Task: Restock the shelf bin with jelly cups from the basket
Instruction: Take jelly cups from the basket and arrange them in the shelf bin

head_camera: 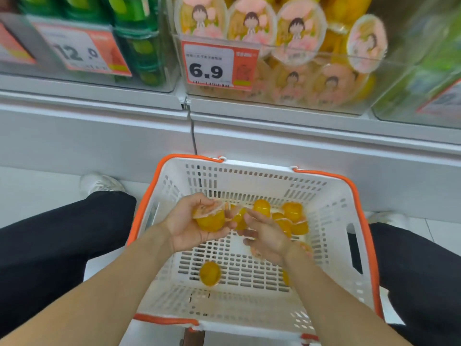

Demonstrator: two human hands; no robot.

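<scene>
A white basket with an orange rim (331,213) sits on the floor between my legs. Several yellow jelly cups lie inside it, most near the far wall (291,211) and one alone near the front (210,273). My left hand (184,226) holds a yellow jelly cup (210,218) over the basket, fingers curled round it. My right hand (268,236) is beside it, and its fingertips pinch a second cup (239,218), partly hidden. Above, the clear shelf bin (349,71) holds several cups with pink cartoon lids behind a 6.9 price tag.
Green bottled items fill the bin at the upper left (139,46) behind a 12.0 tag. Another clear bin with green packs stands at the right (429,78). A white shelf ledge (99,113) runs across. My black trouser legs flank the basket.
</scene>
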